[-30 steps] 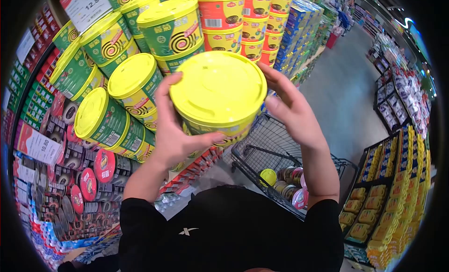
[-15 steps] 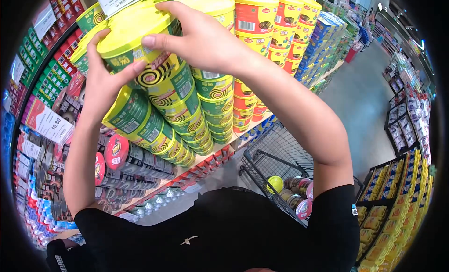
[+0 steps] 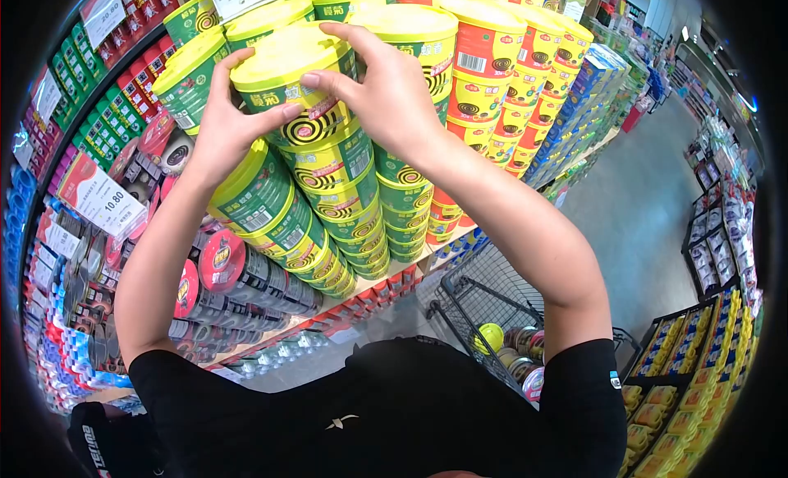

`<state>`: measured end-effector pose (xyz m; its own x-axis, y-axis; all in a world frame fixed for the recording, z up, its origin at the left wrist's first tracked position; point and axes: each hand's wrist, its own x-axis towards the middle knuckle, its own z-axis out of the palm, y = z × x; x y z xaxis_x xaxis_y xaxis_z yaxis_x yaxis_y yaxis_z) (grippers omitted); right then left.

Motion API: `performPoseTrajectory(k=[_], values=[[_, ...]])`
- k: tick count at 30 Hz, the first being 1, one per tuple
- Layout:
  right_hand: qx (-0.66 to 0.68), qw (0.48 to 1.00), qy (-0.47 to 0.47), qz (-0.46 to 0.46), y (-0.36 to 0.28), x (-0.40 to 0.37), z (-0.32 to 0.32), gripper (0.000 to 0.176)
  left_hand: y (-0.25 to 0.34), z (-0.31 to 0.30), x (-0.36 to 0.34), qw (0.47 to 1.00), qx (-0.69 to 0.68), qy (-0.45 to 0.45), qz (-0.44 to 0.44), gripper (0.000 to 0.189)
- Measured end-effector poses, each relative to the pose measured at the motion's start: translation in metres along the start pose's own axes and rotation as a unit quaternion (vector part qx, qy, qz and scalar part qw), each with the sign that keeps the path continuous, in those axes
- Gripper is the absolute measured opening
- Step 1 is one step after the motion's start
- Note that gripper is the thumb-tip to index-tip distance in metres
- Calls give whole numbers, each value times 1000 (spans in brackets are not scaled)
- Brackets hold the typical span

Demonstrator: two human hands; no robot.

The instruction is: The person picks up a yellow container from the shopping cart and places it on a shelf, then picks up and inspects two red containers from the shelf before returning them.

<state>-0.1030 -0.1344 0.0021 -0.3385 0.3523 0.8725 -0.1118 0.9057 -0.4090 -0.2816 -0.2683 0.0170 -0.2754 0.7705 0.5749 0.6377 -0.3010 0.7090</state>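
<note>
On the left-hand stacks, both hands, left and right, grip a yellow-lidded tub. Their fingers curve around its sides.

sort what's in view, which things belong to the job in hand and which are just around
In the job:
- left hand and right hand, gripping opposite sides
- yellow-lidded green tub between them
- tub stack directly below

Just around:
- red-and-yellow tubs
- 10.80 price sign
- shopping cart

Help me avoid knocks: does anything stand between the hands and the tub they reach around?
Nothing visible does: the left hand and right hand both touch the tub, thumbs at its front.
</note>
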Motion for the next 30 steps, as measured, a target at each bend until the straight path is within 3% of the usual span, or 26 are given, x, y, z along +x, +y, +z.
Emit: performPoseTrajectory(k=[7, 13, 25, 30], values=[[-19, 1000, 16, 16, -3, -3, 5, 49, -10, 2, 7, 1000, 11, 0, 1, 97], [-81, 995, 56, -33, 1, -5, 8, 44, -13, 2, 8, 1000, 2, -9, -12, 98], [-97, 995, 36, -8, -6, -9, 2, 44, -18, 1, 8, 1000, 1, -26, -2, 101], [-96, 994, 32, -38, 1, -12, 2, 48, -16, 0, 7, 999, 2, -33, -4, 102]])
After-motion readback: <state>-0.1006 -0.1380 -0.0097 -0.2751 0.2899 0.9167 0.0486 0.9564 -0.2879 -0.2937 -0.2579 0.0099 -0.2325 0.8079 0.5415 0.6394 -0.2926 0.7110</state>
